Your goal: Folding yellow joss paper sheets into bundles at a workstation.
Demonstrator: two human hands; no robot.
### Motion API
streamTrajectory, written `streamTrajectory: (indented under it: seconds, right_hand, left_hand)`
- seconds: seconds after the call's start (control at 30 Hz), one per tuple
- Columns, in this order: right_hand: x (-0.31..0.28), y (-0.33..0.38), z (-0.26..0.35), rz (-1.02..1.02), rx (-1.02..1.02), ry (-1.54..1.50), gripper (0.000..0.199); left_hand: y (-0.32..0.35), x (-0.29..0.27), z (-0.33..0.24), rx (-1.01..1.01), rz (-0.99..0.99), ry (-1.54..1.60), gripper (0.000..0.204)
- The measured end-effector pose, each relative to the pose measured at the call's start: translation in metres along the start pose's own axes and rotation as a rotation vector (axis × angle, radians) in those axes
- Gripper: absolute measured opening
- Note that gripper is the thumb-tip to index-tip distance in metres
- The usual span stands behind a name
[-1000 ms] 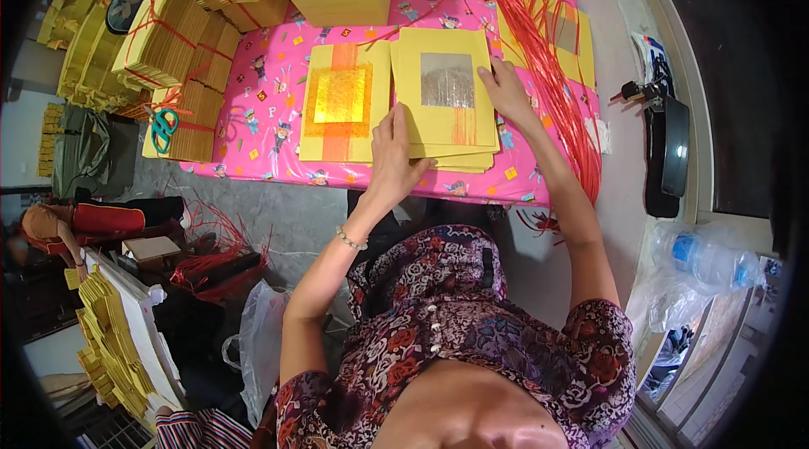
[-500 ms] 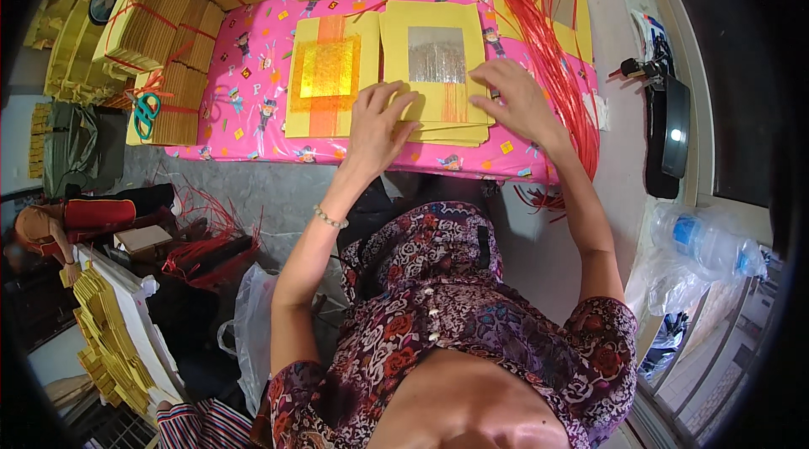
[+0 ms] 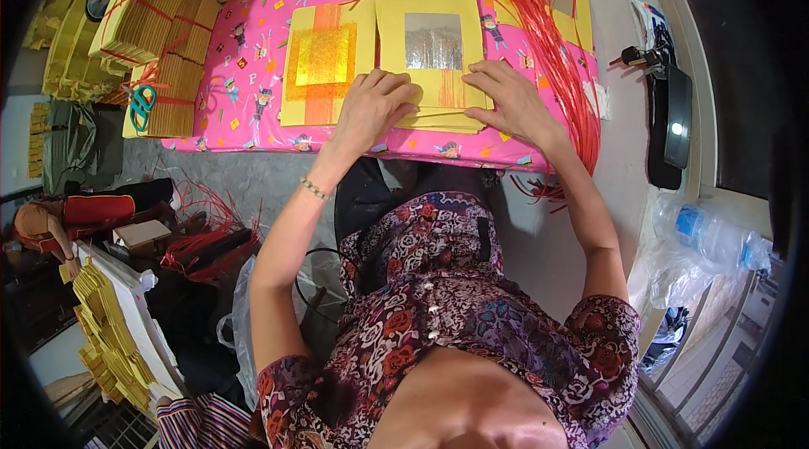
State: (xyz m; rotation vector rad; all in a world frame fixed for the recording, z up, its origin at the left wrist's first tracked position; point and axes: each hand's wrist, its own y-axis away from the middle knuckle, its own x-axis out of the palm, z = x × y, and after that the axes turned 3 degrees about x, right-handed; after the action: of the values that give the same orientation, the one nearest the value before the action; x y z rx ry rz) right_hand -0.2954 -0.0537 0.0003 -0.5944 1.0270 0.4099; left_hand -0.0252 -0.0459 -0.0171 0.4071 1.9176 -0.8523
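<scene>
Head view | hands: 2, apart; left hand [image 3: 371, 107] touching the silver-squared yellow stack [image 3: 433, 43] at its left, grip cannot be told; right hand [image 3: 518, 107] at its right, thumb and fingers parted | silver-squared yellow stack: 1, on desk [image 3: 244, 120] | gold-squared yellow paper [image 3: 321, 61]: 1 pile, left beside it | teal-handled scissors [image 3: 141, 107]: 1 pair, far left

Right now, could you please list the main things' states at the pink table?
Silver-patched paper stack: flat, near edges uneven, between left hand and right hand
Gold-patched paper: lying flat
Yellow paper bundles: tied
Red strips: loose, overlapping
Teal scissors: blades hidden, opening unclear
</scene>
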Motion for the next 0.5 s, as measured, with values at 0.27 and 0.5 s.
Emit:
streamTrajectory:
  seconds: [0.27,0.5]
  right_hand:
    - [-0.005,-0.004,0.001,0.02,-0.009,0.0,0.044]
    - [-0.017,-0.01,0.003,0.103,0.223,-0.247,0.027]
  left_hand:
    - [-0.005,0.004,0.004,0.06,-0.008,-0.078,0.018]
    - [-0.015,-0.003,0.008,-0.08,-0.048,0.074,0.011]
